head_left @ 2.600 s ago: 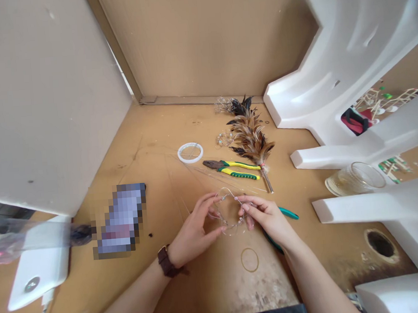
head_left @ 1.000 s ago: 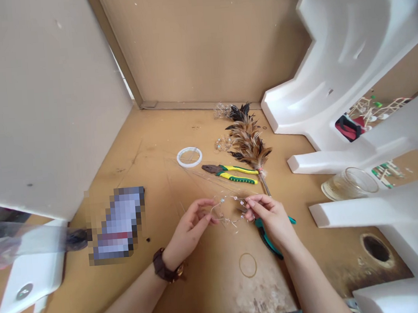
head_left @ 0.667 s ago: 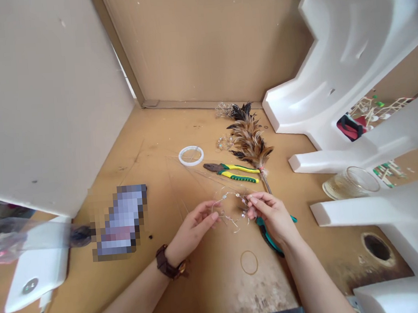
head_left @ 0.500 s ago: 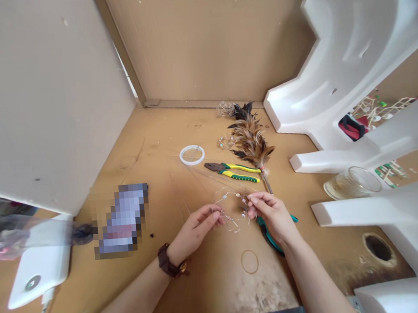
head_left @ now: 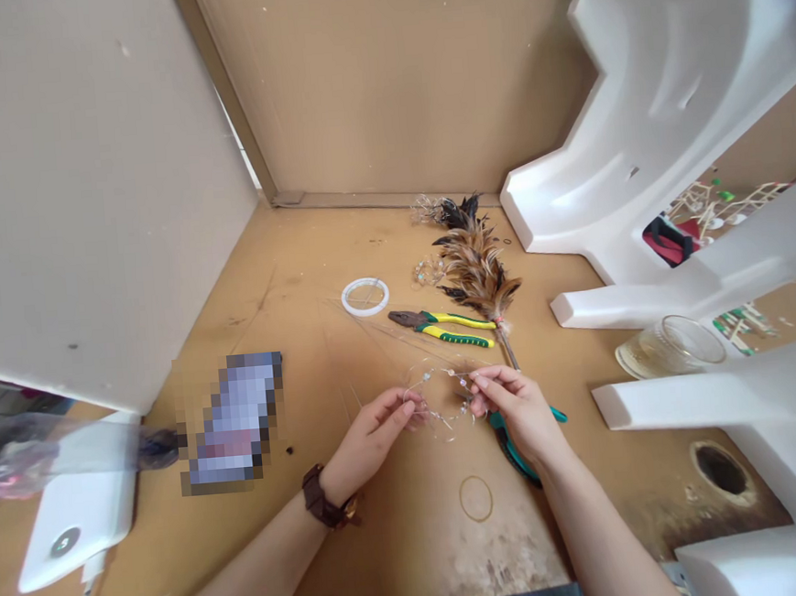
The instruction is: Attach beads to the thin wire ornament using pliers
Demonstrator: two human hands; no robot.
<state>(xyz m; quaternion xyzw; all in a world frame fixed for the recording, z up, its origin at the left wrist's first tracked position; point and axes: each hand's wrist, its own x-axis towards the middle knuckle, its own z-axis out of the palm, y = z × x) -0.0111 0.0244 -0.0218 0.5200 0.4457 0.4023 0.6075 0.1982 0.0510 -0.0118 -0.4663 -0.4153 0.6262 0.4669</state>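
A thin loop of beaded wire (head_left: 442, 406) hangs between my hands, above the wooden board. My left hand (head_left: 376, 434) pinches its left side between fingertips and thumb. My right hand (head_left: 515, 408) grips its right side. Under my right palm lie teal-handled pliers (head_left: 513, 450), partly hidden. Farther up are yellow-and-green-handled pliers (head_left: 444, 329), a feather duster (head_left: 477, 269), a white coil of wire (head_left: 365, 297) and a small tangle of beaded wire (head_left: 428, 271). A dark brown band (head_left: 327, 507) circles my left wrist.
A pixelated flat object (head_left: 232, 423) lies left of my hands. A thin wire ring (head_left: 475, 498) lies near me. A glass jar (head_left: 670, 346) stands among white moulded shelves (head_left: 661, 314) at right. A tall pale panel (head_left: 87, 194) walls the left side.
My hands have spread slightly apart, and my left fingers have gone from arched around the wire loop to pinching its edge. The loop now looks more open.
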